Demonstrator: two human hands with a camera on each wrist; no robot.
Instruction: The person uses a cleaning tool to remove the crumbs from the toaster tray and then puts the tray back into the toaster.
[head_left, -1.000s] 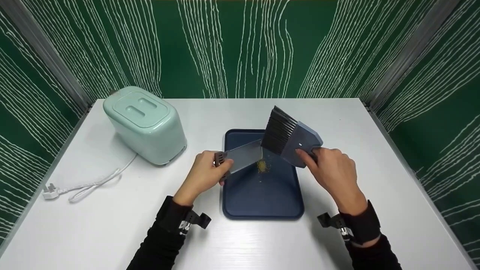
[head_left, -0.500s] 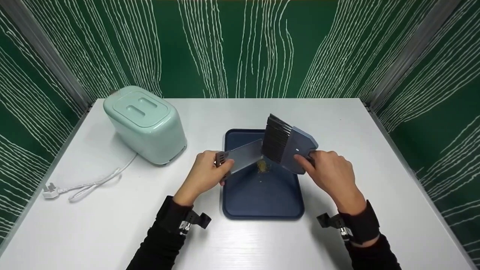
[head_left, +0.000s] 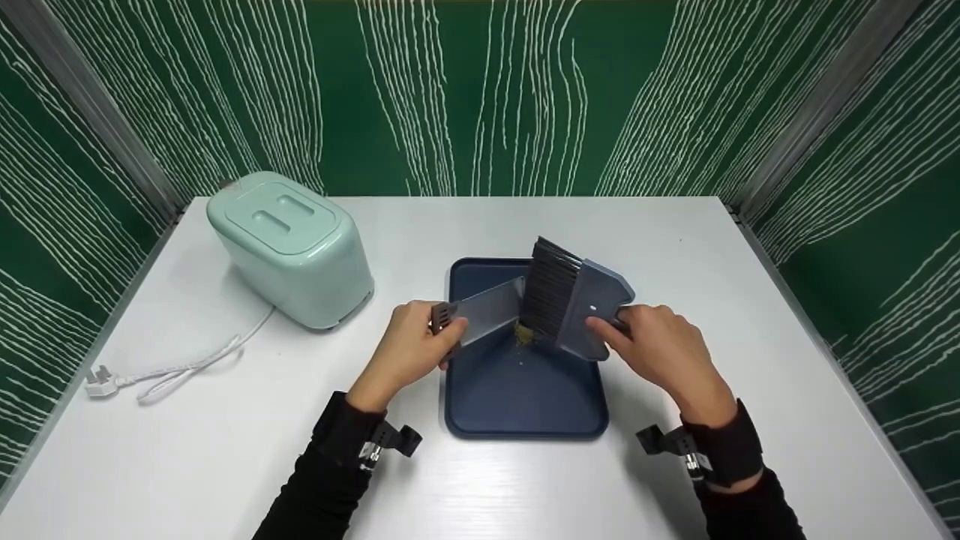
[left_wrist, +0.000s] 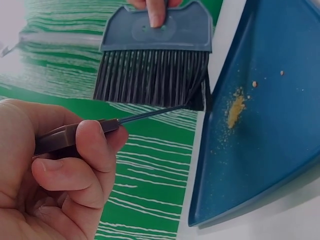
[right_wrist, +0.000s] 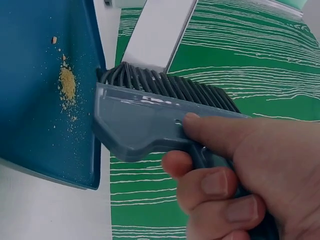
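My left hand (head_left: 416, 337) pinches the dark brown slotted handle of a flat metal crumb tray (head_left: 489, 309), which is tilted over a navy blue tray (head_left: 525, 405). In my right hand (head_left: 664, 341) is a blue-grey hand brush (head_left: 596, 304), gripped by its handle with the thumb along its body. Its black bristles (right_wrist: 165, 85) meet the far end of the metal crumb tray, and some bend there in the left wrist view. Below them, yellowish crumbs (left_wrist: 235, 111) lie in a small pile on the navy tray, with a few loose bits around it.
A mint green toaster (head_left: 300, 247) stands at the back left of the white table (head_left: 480, 487). Its white cord and plug (head_left: 101, 384) lie on the left side. Green panels with white lines (head_left: 465, 97) enclose the back and sides.
The brush has come down and slightly left along the end of the crumb tray, its bristles now covering part of the crumb pile. My left hand has stayed in place.
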